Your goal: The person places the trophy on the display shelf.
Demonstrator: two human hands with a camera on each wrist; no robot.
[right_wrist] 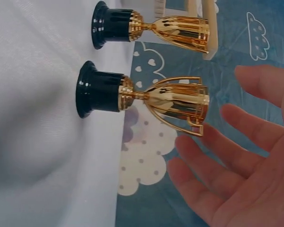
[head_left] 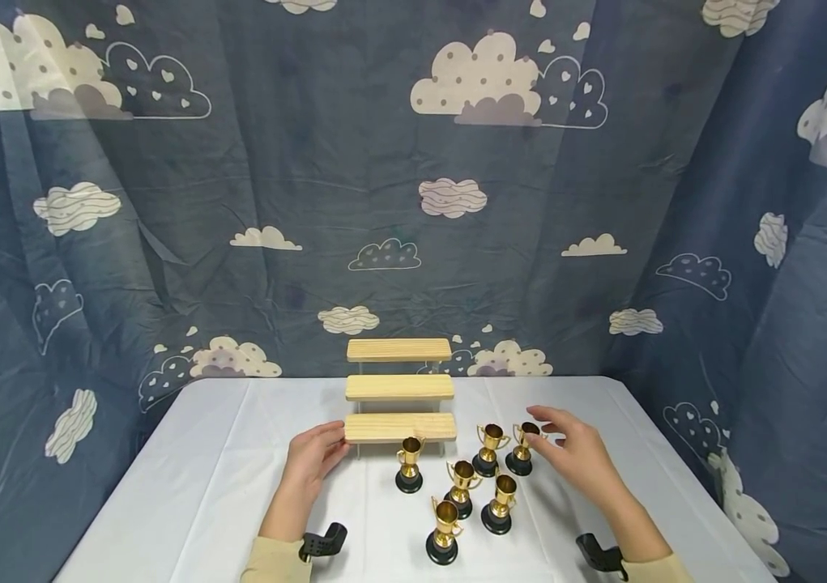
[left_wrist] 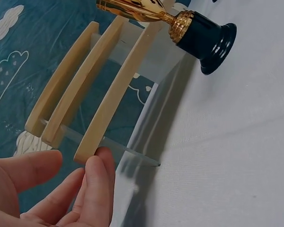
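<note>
My left hand (head_left: 309,458) is at the left end of a three-tier wooden display stand (head_left: 400,427). In the left wrist view, fingertips (left_wrist: 98,163) touch the end of the lowest board (left_wrist: 118,90), with the thumb apart from it. The right hand (head_left: 579,455) reaches beside the rightmost gold trophy cup (head_left: 522,460), thumb and fingers spread. From the right wrist, that trophy (right_wrist: 173,100) stands on its black base near the fingertips, with no grip on it. Another trophy (head_left: 488,453) is just left of it.
More small trophies stand upright in front of the stand: one near its lowest board (head_left: 409,465), others closer to me (head_left: 460,490), (head_left: 499,504), (head_left: 443,532). A white cloth covers the table (head_left: 187,486). Behind hangs a blue curtain (head_left: 340,162) with cloud prints.
</note>
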